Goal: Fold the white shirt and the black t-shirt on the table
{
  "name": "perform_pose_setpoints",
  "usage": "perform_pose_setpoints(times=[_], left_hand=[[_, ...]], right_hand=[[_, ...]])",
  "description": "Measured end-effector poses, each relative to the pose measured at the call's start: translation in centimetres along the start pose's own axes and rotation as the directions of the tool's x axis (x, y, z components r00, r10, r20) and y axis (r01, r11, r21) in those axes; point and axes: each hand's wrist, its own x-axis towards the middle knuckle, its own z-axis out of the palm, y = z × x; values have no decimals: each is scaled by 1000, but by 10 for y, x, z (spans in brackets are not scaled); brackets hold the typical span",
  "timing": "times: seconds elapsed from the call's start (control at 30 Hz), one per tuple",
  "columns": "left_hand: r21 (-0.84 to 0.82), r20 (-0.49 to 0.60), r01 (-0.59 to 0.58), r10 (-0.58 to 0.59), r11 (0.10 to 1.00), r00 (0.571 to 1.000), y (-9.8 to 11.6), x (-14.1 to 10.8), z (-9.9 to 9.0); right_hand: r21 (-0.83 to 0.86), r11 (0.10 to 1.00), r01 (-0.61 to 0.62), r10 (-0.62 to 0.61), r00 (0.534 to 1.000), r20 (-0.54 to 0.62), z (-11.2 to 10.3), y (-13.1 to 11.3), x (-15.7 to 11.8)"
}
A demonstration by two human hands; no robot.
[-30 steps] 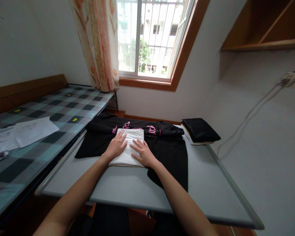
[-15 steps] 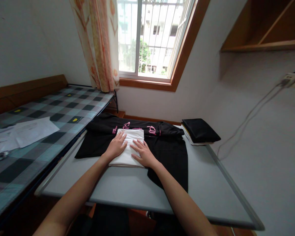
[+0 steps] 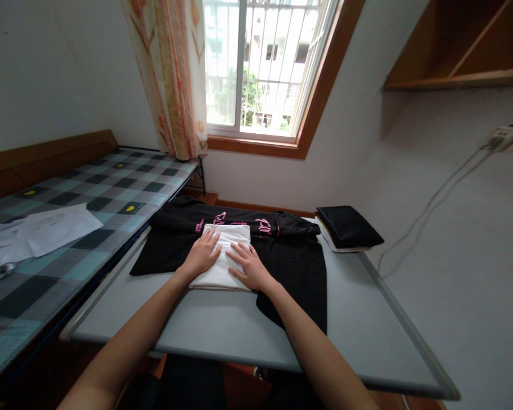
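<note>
A white folded garment [image 3: 226,275], flat and roughly rectangular, lies at the middle of the table. My left hand [image 3: 203,252] rests on its left side with the fingers stretched out. On its right side lies my right hand [image 3: 249,265], palm down and fingers spread. Beneath and around the white garment spreads a black shirt [image 3: 297,267] with pink lettering across its far part. The shirt's middle is hidden under the white garment and my hands.
The light grey table [image 3: 222,324] stands beside a bed with a checked mattress [image 3: 89,193], on which papers [image 3: 60,228] lie. A folded black and white stack [image 3: 348,226] sits at the table's far right. Cables [image 3: 436,191] hang down the right wall.
</note>
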Motion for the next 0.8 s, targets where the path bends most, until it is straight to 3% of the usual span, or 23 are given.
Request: perform_pose_setpoints(times=[0.37,0.8], left_hand=[[33,-49,-16,18,999,999,1,-1,0],[8,-26,-10,11,1000,1000,3,-2,-3]], right_hand=[[-4,1000,3,-3,1000,-6,1,1,0],[6,1000,-6,6,1000,11,-1,0,0]])
